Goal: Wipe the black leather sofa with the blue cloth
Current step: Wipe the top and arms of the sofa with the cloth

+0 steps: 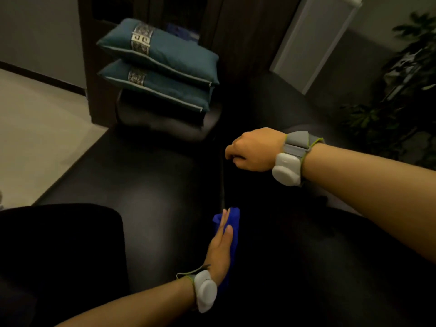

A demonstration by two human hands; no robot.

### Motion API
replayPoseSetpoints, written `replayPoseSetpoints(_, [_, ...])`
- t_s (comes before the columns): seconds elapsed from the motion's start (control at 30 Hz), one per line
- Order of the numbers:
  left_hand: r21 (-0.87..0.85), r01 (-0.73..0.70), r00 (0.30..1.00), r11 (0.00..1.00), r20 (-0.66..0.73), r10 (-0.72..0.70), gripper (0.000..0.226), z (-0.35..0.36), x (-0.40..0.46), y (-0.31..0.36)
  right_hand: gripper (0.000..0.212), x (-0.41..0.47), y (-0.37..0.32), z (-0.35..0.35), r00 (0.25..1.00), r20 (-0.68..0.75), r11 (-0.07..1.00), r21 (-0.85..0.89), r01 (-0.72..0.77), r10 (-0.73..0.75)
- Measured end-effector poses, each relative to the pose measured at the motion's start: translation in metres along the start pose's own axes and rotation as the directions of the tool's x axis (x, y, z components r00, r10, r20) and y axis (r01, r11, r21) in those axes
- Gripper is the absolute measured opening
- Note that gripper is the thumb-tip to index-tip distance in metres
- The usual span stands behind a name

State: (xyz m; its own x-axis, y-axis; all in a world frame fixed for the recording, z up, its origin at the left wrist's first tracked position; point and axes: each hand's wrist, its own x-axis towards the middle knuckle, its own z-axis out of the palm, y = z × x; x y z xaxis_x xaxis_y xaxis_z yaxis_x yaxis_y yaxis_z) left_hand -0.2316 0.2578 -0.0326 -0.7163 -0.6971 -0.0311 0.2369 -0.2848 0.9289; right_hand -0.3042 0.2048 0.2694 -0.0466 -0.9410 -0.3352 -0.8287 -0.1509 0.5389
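Down on the seat of the black leather sofa [151, 185], we are pressing the blue cloth [232, 234] against the leather with our left hand [220, 251]; the cloth is lying right at the dark seam where seat meets backrest, bunched lengthwise, its long axis running away from us along that seam; most of it is showing beyond and to the right of the fingers, with a strip trailing back under the palm toward the wrist.

Fingers of the left hand are lying straight and held close together, flat on the cloth, pointing up the seam; nothing is curling round the fabric, so we are pushing it rather than gripping it; the forearm is coming in low from the bottom edge, wrist band [204, 291] turned upward.

Our right hand [253, 149] is hovering farther up the same seam, well apart from the cloth; its fingers are curling loosely downward at the crease; whether they are touching the leather or pinching anything we cannot tell, the spot being too dark; we are seeing nothing held. The left hand is plainly the nearer one to the cloth.

We are judging the next stroke as a slide forward along the seam, toward the right hand, with the cloth leading the fingertips.

Two teal cushions [160, 64] are sitting stacked on the far armrest; a potted plant [401, 90] is standing off to the right.
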Motion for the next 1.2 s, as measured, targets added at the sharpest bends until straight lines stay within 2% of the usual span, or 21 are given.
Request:
replayPoseSetpoints(0.1, [-0.007, -0.099, 0.995, 0.995, 0.014, 0.099, 0.054, 0.024, 0.011, 0.037, 0.033, -0.027, 0.009, -0.007, 0.999, -0.033, 1.000, -0.013, -0.001, 0.000])
replayPoseSetpoints(0.2, [0.015, -0.164, 0.982, 0.986, 0.099, 0.162, 0.069, 0.037, 0.028, 0.071, 0.033, -0.054, 0.020, -0.016, 0.994, -0.110, 0.999, -0.033, -0.032, 0.028])
replayPoseSetpoints(0.3, [0.140, -0.225, 0.969, 0.964, 0.138, 0.206, 0.053, 0.037, 0.034, 0.075, 0.033, -0.068, 0.024, -0.018, 0.986, -0.157, 0.999, 0.000, -0.045, 0.045])
replayPoseSetpoints(0.37, [0.250, -0.207, 0.976, 0.946, 0.113, 0.184, 0.049, 0.035, 0.035, 0.066, 0.033, -0.083, 0.033, -0.013, 0.974, -0.211, 0.996, 0.021, -0.085, 0.087])
replayPoseSetpoints(0.47, [0.328, -0.040, 0.999, 0.944, 0.042, 0.027, 0.053, 0.028, 0.035, 0.052, 0.032, -0.097, 0.041, 0.008, 0.954, -0.264, 0.989, 0.058, -0.134, 0.145])
replayPoseSetpoints(0.53, [0.313, -0.002, 1.000, 0.950, 0.010, -0.001, 0.056, 0.028, 0.036, 0.050, 0.032, -0.102, 0.045, 0.022, 0.953, -0.242, 0.980, 0.122, -0.156, 0.181])
replayPoseSetpoints(0.6, [0.283, -0.023, 1.000, 0.959, 0.002, 0.024, 0.058, 0.032, 0.036, 0.054, 0.031, -0.102, 0.053, 0.026, 0.953, -0.207, 0.967, 0.179, -0.184, 0.219])
replayPoseSetpoints(0.7, [0.275, -0.138, 0.989, 0.951, 0.082, 0.120, 0.060, 0.041, 0.040, 0.069, 0.030, -0.099, 0.067, 0.020, 0.938, -0.214, 0.942, 0.257, -0.216, 0.274])
replayPoseSetpoints(0.77, [0.274, -0.248, 0.965, 0.929, 0.156, 0.212, 0.063, 0.051, 0.044, 0.091, 0.030, -0.099, 0.073, 0.017, 0.927, -0.243, 0.937, 0.274, -0.218, 0.287])
replayPoseSetpoints(0.87, [0.223, -0.334, 0.935, 0.916, 0.201, 0.292, 0.071, 0.069, 0.053, 0.121, 0.030, -0.101, 0.078, 0.014, 0.905, -0.290, 0.931, 0.283, -0.230, 0.311])
replayPoseSetpoints(0.97, [0.199, -0.291, 0.954, 0.936, 0.138, 0.268, 0.063, 0.072, 0.052, 0.121, 0.029, -0.107, 0.088, 0.015, 0.860, -0.341, 0.909, 0.313, -0.277, 0.380])
replayPoseSetpoints(1.1, [0.268, -0.111, 0.994, 0.957, 0.041, 0.103, 0.050, 0.060, 0.045, 0.099, 0.027, -0.112, 0.106, 0.026, 0.829, -0.313, 0.871, 0.333, -0.361, 0.463])
replayPoseSetpoints(1.2, [0.344, -0.183, 0.983, 0.921, 0.073, 0.168, 0.054, 0.068, 0.049, 0.114, 0.026, -0.118, 0.122, 0.038, 0.793, -0.282, 0.825, 0.365, -0.432, 0.540])
